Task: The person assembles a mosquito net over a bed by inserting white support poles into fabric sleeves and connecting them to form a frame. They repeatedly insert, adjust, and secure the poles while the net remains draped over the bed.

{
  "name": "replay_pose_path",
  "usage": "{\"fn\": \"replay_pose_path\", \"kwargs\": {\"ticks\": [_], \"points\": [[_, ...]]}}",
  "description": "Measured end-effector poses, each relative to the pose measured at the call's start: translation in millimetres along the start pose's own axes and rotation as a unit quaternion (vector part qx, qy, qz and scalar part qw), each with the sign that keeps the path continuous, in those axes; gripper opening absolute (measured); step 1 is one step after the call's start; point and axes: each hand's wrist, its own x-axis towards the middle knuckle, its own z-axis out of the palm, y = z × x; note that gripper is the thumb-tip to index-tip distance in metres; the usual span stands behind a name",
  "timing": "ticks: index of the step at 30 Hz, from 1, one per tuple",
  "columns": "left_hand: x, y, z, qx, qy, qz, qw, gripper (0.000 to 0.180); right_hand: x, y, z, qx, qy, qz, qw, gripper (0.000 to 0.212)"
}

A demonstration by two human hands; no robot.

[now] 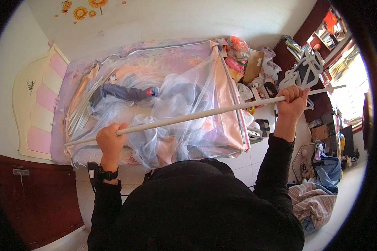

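Note:
A long white pole (197, 114) is held in front of me, slanting up toward the right. My left hand (109, 140) is wrapped round it near its left end. Farther along, my right hand (292, 100) grips it in a fist, and a thinner tip sticks out beyond. Below the pole, sheer white netting (176, 100) with peach fabric edging (227, 104) lies heaped over the bed. Several loose white rods (81, 111) lie together at the left side of the netting. A dark grey garment (121, 92) rests among the folds.
The bed has a cream and pink headboard (42, 102) on the left. A dark red door (33, 201) stands at lower left. Bags and boxes (255, 67) crowd the bed's right end, near a white chair (301, 75). Clothes (312, 203) are piled at lower right.

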Motion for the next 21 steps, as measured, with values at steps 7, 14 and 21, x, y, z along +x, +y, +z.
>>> {"fn": "replay_pose_path", "kwargs": {"ticks": [7, 14, 21], "points": [[8, 83, -11, -0.168, 0.055, 0.170, 0.969, 0.033, -20, 49, 7, -0.044, 0.126, -0.016, 0.991, 0.053], [4, 165, -22, -0.226, -0.010, 0.250, 0.941, 0.029, -63, 99, 48, -0.028, 0.086, 0.119, 0.989, 0.059], [7, 156, -24, -0.379, -0.223, 0.191, 0.877, 0.028, -65, 98, 57, 0.047, -0.211, 0.173, 0.961, 0.056]]}}
